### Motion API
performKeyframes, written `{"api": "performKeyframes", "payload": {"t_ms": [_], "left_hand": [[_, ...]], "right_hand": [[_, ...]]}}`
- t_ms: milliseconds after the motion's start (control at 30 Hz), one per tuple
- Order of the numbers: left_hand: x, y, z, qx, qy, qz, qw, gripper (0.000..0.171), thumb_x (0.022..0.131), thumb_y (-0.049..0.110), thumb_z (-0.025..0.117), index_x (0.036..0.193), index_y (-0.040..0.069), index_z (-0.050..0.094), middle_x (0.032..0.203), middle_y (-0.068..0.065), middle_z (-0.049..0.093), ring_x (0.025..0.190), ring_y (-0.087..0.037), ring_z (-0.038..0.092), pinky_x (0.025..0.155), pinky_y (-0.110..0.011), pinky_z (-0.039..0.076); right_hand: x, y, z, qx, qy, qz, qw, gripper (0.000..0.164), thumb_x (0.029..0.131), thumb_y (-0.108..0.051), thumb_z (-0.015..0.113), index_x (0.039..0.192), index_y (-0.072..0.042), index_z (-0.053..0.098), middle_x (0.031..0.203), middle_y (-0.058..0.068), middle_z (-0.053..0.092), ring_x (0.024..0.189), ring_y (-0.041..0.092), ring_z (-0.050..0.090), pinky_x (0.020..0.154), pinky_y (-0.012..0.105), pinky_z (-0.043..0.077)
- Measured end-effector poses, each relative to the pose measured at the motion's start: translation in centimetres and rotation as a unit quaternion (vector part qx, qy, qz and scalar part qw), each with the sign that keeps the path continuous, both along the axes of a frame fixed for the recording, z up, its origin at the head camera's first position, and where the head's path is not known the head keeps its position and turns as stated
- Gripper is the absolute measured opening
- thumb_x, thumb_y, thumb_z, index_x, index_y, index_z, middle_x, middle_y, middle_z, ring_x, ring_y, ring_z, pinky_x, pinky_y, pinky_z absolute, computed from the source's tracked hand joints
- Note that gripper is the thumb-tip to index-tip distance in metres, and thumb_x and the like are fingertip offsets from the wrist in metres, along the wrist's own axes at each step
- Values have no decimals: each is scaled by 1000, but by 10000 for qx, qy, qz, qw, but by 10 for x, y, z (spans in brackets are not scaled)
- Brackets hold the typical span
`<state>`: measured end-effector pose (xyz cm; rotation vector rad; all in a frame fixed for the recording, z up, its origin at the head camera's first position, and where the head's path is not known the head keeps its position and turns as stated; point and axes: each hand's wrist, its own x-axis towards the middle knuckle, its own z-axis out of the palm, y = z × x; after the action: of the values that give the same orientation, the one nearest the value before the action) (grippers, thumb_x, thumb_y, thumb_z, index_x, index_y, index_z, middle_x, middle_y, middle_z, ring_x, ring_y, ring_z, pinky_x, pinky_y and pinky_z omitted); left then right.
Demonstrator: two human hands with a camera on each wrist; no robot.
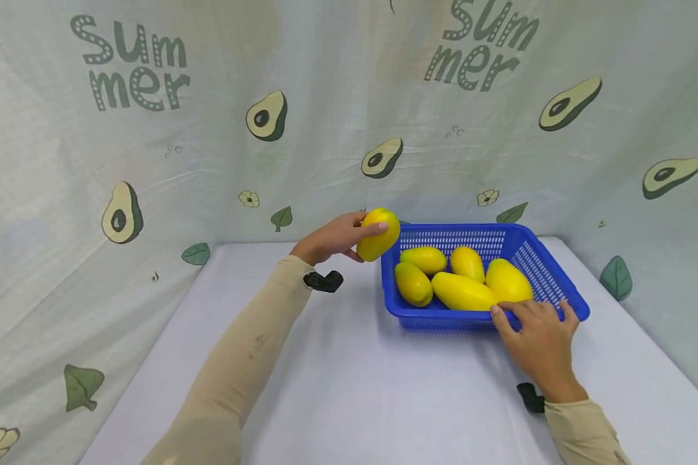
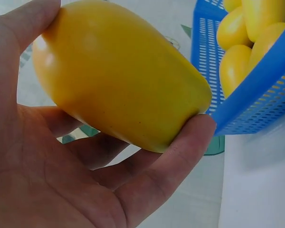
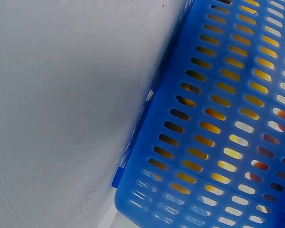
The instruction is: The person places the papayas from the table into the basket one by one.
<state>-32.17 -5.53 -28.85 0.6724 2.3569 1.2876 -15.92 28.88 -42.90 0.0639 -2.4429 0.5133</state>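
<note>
My left hand [image 1: 340, 237] holds a yellow mango [image 1: 379, 236] above the table, just left of a blue plastic basket [image 1: 407, 321]. In the left wrist view the thumb and fingers curl round the mango [image 2: 118, 71], which touches nothing else. Several more mangoes [image 1: 464, 292] lie inside the basket, some tinged green. At the basket's near right side, my right hand [image 1: 538, 342] grips the rim, its fingers hooked over the edge. The right wrist view is filled by the slotted basket wall [image 3: 180, 137]; yellow fruit shows through the slots.
A white-covered table [image 1: 378, 394] carries the basket near its far right part. Behind it hangs a pale curtain [image 1: 326, 64] printed with avocados, leaves and lettering. Black wrist straps [image 1: 324, 281] sit on both wrists.
</note>
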Motion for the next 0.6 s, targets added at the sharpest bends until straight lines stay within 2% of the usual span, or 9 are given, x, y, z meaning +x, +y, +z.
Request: {"api": "performKeyframes", "payload": {"t_ms": [367,600], "left_hand": [[3,14,26,-251,59,-459,9986,61,94,62,56,131,14,55,115,-8,62,100,-28,64,75,-41,60],[6,24,40,-429,123,-614,9971,56,95,61,54,124,14,58,109,-9,65,97,-28,65,76,-44,60]], "right_hand": [[-2,3,2,-5,143,31,9999,31,94,-29,67,100,1,73,99,25,69,103,47,53,112,69,6],[-1,2,-4,-5,230,69,9997,30,93,-28,68,99,1,74,98,25,69,102,47,54,112,69,7]]}}
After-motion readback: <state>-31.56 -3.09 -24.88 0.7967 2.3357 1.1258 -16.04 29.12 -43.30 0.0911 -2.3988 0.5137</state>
